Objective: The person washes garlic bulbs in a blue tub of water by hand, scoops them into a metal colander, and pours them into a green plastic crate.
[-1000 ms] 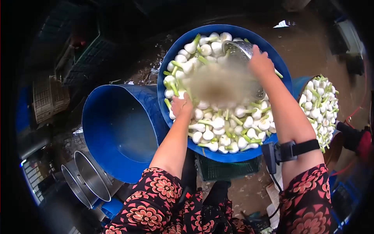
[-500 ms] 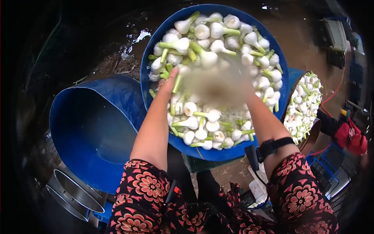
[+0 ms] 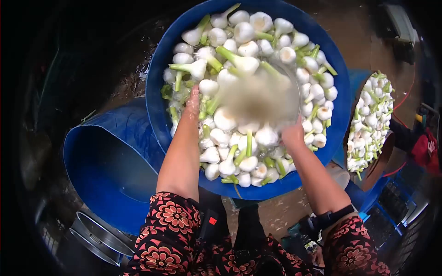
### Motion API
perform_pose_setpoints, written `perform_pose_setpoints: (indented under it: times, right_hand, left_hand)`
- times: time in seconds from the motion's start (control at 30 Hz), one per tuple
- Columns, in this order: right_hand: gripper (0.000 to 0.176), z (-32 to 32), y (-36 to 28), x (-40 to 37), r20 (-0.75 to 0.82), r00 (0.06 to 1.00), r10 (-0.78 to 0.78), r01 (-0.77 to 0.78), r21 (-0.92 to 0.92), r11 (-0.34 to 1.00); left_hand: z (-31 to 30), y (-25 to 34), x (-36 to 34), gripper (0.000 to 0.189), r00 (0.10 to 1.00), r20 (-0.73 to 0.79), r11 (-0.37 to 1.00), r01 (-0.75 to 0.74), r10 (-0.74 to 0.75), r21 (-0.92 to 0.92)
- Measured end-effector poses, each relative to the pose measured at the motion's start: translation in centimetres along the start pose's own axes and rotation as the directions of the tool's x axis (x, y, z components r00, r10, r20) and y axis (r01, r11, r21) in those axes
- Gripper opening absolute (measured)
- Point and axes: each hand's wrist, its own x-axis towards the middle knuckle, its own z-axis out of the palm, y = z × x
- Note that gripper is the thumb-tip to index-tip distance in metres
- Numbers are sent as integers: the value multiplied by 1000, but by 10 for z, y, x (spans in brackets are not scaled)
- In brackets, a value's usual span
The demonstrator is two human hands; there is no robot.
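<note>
A large blue tub (image 3: pixel 340 108) holds water and many white garlic bulbs (image 3: pixel 261 21) with green stalk stubs. At the left inside, my left hand (image 3: pixel 192 102) reaches in beside the bulbs. Its visible fingers are stretched out, partly wet and hidden among the garlic. On the right, my right hand (image 3: pixel 293 134) is closed on the edge of a round, thin-rimmed bowl (image 3: pixel 298 89). Garlic lies in and around this bowl, and a blurred patch covers its middle, so its full shape and material are hidden.
To the left, a blue barrel (image 3: pixel 99 126) lies with its mouth toward me. Metal basins (image 3: pixel 96 241) lean below it. Another container at the right is heaped with garlic (image 3: pixel 368 124). Farther right are a person's red sleeve (image 3: pixel 428 152) and blue crates (image 3: pixel 384 211).
My right hand has come lower and nearer, and the bowl's rim now shows beside it. The left hand sits slightly lower and further left. The whole view has shifted.
</note>
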Motion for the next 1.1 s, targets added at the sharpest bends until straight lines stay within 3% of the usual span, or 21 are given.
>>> perform_pose_setpoints:
  times: [0.07, 0.1, 0.13, 0.2, 0.27, 0.3, 0.37, 0.43, 0.47, 0.53, 0.6, 0.63, 0.67, 0.73, 0.8, 0.83, 0.87, 0.93, 1.0, 1.07, 1.1]
  right_hand:
    - [73, 31, 56, 64, -9, 1000, -30, 30, 122, 992]
    - [66, 40, 68, 84, 4, 999, 44, -44, 225, 973]
    - [61, 48, 77, 99, 26, 993, 116, -118, 326, 938]
    - [45, 55, 106, 128, 52, 979, 199, -205, 270, 941]
    - [37, 65, 156, 175, 252, 955, 154, -282, 628, 725]
    - [24, 79, 193, 227, 380, 907, -184, 222, -59, 973]
    - [19, 56, 141, 155, 347, 938, -6, -184, 512, 839]
    - [16, 32, 106, 96, 416, 906, 83, -365, 665, 652]
    - [16, 25, 110, 83, 419, 904, 82, -369, 669, 645]
    - [15, 12, 116, 63, 434, 901, 7, -255, 516, 817]
    - [16, -5, 109, 41, 411, 911, 17, -259, 541, 800]
    - [17, -7, 116, 45, 405, 913, -41, -211, 557, 803]
    - [18, -3, 146, 85, 418, 702, -577, 572, 152, 806]
    - [18, 15, 141, 109, 321, 862, -392, 334, 223, 916]
    - [21, 45, 159, 147, 153, 867, -475, 454, 152, 878]
    - [22, 41, 126, 124, 190, 981, 42, -145, 570, 809]
    - [18, 51, 140, 125, 92, 945, -313, 264, 345, 901]
    - [12, 28, 81, 66, 256, 965, -59, -210, 886, 414]
    - [22, 27, 96, 62, 211, 958, -193, -131, 924, 359]
    - [24, 9, 89, 39, 198, 957, -210, -71, 866, 494]
    - [22, 3, 85, 28, 190, 956, -224, -60, 873, 485]
  left_hand:
    - [67, 31, -83, 42, 999, -40, 997, -23, 20, -78]
    - [68, 20, -76, 41, 995, -58, 995, -75, 79, 72]
    - [70, 12, -76, 41, 919, -59, 730, -269, 390, 629]
    - [74, 2, -88, 53, 984, 45, 668, -150, 172, 729]
    - [95, -2, -98, 56, 957, 187, 490, -275, 221, 828]
    - [103, 8, -110, 57, 954, 230, 543, -298, 191, 785]
    - [109, 14, -132, 57, 946, 271, 584, -322, 176, 745]
    - [113, 2, -145, 57, 750, 100, 479, -512, 654, 713]
    - [102, 5, -141, 57, 750, 105, 472, -512, 653, 718]
    - [79, 21, -124, 53, 872, -165, 557, -139, 461, 819]
    - [94, 32, -108, 49, 939, -226, 819, -90, 259, 566]
    - [100, 44, -106, 46, 994, -81, 914, -39, 79, 403]
    - [101, 52, -97, 44, 993, 101, 970, 42, -68, 238]
    - [95, 44, -65, 37, 992, 117, 982, -67, 46, 179]
    - [87, 34, -52, 34, 968, 238, 979, -122, 82, 161]
    - [88, 32, -54, 33, 972, 187, 981, -164, 142, 106]
    - [88, 33, -57, 32, 971, 136, 977, -207, 198, 55]
    - [86, 38, -70, 30, 974, 130, 982, -188, 187, -4]
    - [81, 44, -98, 35, 972, 144, 982, -188, 185, 11]
    - [86, 61, -127, 44, 941, 239, 958, -269, 241, 94]
    - [86, 71, -135, 52, 901, 367, 973, -218, 233, -82]
